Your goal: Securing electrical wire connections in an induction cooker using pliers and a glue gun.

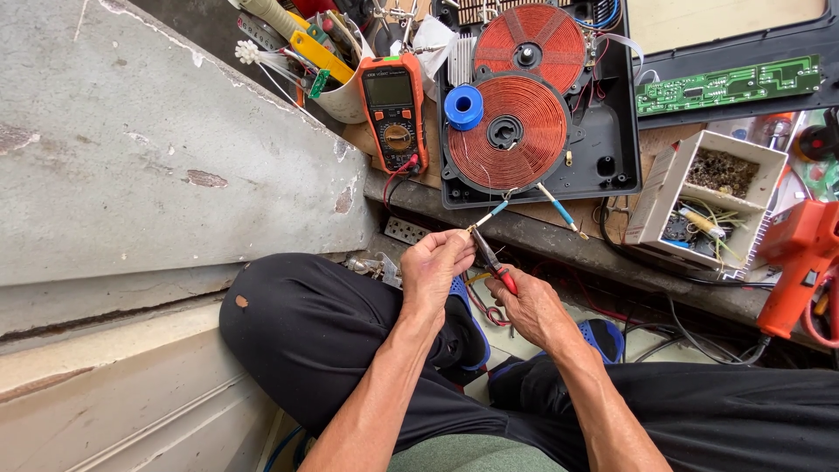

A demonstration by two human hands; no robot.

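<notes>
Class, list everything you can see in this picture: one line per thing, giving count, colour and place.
copper coils: two, reddish, in black tray, top centre
solder spool: one, blue, left of the lower coil
multimeter: one, orange and black, left of tray
circuit board: one, green, top right
parts box: one, white, right
power tool: one, orange, far right
coil lead: one, blue-sleeved, pinched by left hand
probe: one, red-handled, in right hand
left hand: one, centre
right hand: one, centre

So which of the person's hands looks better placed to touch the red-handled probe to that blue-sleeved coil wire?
Probably the right hand: it holds the red-handled probe, tip by the blue-sleeved coil wire. The left hand pinches near that wire's end.
</notes>
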